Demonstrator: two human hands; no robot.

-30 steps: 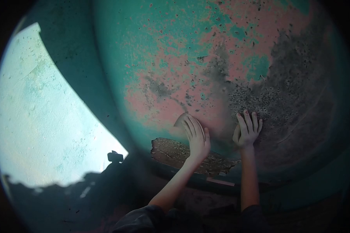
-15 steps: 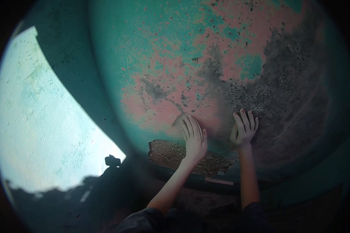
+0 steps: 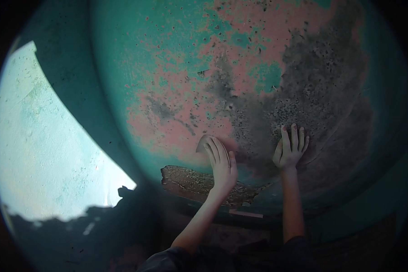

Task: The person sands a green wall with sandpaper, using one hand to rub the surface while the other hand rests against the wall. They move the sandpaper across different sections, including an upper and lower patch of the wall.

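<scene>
My left hand [image 3: 221,161] lies against a curved surface [image 3: 167,59] painted green with pink and dark grey patches. Its fingers are close together over a thin grey-brown pad [image 3: 204,142], whose rounded edge shows beside the fingertips; the rest of the pad is hidden. To the right, my right hand [image 3: 291,149] rests with spread fingers on the dark, pitted patch [image 3: 308,90], holding nothing visible. Below my left hand is a rough brown patch [image 3: 186,181] with ragged edges, partly covered by the wrist.
A brightly lit pale surface [image 3: 50,145] fills the left side, with dark shadows along its bottom. A narrow light strip [image 3: 245,213] lies below the brown patch. The lower area and right edge are very dark.
The painted surface has shifted left in view. Relative to it, both hands are farther right, the left still over the pad. The right hand's fingers are more spread.
</scene>
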